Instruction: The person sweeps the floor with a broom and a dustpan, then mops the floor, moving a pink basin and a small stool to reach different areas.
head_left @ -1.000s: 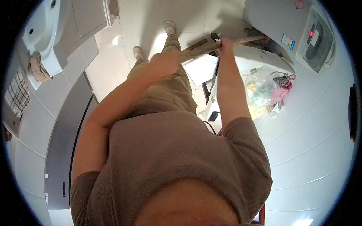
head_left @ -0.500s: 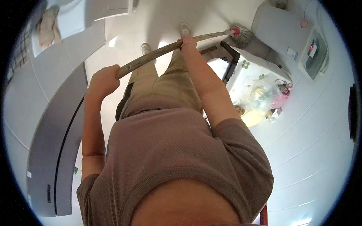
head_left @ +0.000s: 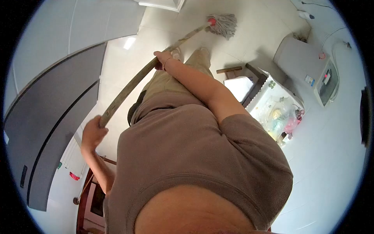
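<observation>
A long wooden mop handle (head_left: 134,83) runs diagonally in front of my body. My left hand (head_left: 93,133) is closed round its lower-left end. Further up the pole, my right hand (head_left: 163,61) grips it, just in front of my legs. At the far end, beyond my feet, a red collar (head_left: 212,21) joins the pole to a mop head (head_left: 225,26) of grey strands, which lies on the tiled floor (head_left: 257,19).
A grey two-door fridge-like cabinet (head_left: 58,101) stands on the left. To the right are a table with a white flowered cover (head_left: 269,91) and plastic bags (head_left: 282,119), a small wooden stool (head_left: 229,70), and a washing machine (head_left: 300,58) with a lit red display.
The mop head has swung left, away from the washing machine, and its strands are spread out. My left hand is lower in view, my right hand further left. The whole view has shifted.
</observation>
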Available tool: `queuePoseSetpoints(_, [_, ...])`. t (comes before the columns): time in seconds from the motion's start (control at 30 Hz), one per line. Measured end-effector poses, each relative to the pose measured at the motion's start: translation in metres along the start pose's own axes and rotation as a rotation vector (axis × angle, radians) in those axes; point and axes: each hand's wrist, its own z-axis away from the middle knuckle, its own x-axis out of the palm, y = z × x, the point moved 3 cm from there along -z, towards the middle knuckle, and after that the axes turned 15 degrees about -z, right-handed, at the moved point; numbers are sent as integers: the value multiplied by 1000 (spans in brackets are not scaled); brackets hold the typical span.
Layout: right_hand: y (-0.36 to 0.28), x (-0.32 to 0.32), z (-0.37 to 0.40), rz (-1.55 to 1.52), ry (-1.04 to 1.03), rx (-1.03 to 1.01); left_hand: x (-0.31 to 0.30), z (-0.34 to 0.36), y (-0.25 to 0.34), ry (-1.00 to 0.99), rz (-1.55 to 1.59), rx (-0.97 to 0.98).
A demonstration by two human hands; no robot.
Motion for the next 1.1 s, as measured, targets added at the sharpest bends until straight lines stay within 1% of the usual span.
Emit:
queuePoseSetpoints(0.07, [14, 13, -2, 213, -121, 105, 16, 21, -11, 0, 85, -29])
queuePoseSetpoints(0.1, [16, 15, -3, 217, -130, 105, 18, 33, -7, -56, 123, -108])
queuePoseSetpoints(0.17, [20, 20, -2, 406, -311, 167, 28, 55, -2, -100, 144, -189])
queuePoseSetpoints(0.27, [21, 28, 15, 357, -325, 161, 27, 79, -2, -145, 295, -281])
queuePoseSetpoints(0.3, [20, 30, 19, 333, -317, 142, 23, 82, -1, -140, 284, -278])
queuePoseSetpoints(0.37, [22, 31, 17, 316, -342, 155, 15, 87, 4, -238, 347, -252])
queuePoseSetpoints(0.4, [21, 31, 15, 366, -309, 103, 12, 86, 11, -316, 452, -290])
queuePoseSetpoints(0.43, [15, 31, 12, 417, -278, 44, 19, 82, 14, -305, 444, -286])
queuePoseSetpoints(0.5, [0, 20, -1, 378, -263, 24, 52, 66, 18, -186, 469, -200])
queuePoseSetpoints(0.57, [-29, 5, -23, 296, -283, -48, 70, 47, 48, -60, 417, -93])
queuePoseSetpoints(0.6, [-48, -3, -26, 225, -322, -2, 57, 45, 80, -64, 315, -121])
queuePoseSetpoints(0.63, [-59, -9, -41, 203, -353, -26, 54, 42, 92, -4, 198, -99])
queuePoseSetpoints(0.7, [-97, -16, -43, 38, -376, -64, 18, 36, 137, 115, -61, -92])
queuePoseSetpoints(0.77, [-125, -23, -52, -117, -338, -99, 0, 23, 160, 176, -194, -65])
queuePoseSetpoints(0.8, [-138, -26, -64, -96, -356, -123, -3, 17, 166, 304, -256, 25])
queuePoseSetpoints(0.83, [-156, -32, -49, -230, -341, -124, -10, 12, 178, 353, -355, 32])
queuePoseSetpoints(0.9, [-182, -49, -68, -343, -401, -131, -31, 6, 207, 397, -471, 107])
queuePoseSetpoints(0.93, [-198, -59, -69, -354, -391, -151, -37, 1, 218, 400, -476, 109])
queuePoseSetpoints(0.97, [-214, -71, -69, -364, -380, -171, -43, -3, 229, 445, -501, 161])
queuePoseSetpoints(1.0, [-226, -89, -71, -401, -393, -203, -46, -7, 241, 485, -520, 216])
queuePoseSetpoints(1.03, [-237, -107, -71, -437, -405, -237, -50, -9, 253, 482, -520, 221])
queuePoseSetpoints(1.07, [-247, -125, -71, -438, -399, -237, -54, -11, 267, 502, -556, 276])
queuePoseSetpoints(1.1, [-256, -144, -72, -518, -389, -244, -57, -12, 280, 522, -591, 331])
